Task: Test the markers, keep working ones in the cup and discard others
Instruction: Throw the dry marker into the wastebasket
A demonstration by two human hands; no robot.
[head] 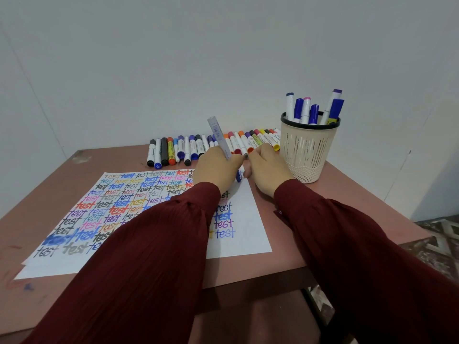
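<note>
The left hand [214, 170] grips a grey plastic marker [217, 133] over the white paper sheet [248, 234]. At its three o'clock the right hand [269, 167] curls, and I cannot tell what it holds.

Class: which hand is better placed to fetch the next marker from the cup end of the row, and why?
Probably the right hand: it sits beside the cup, just in front of that end of the row. The left hand is busy, its grip round a grey marker standing on the paper.
</note>
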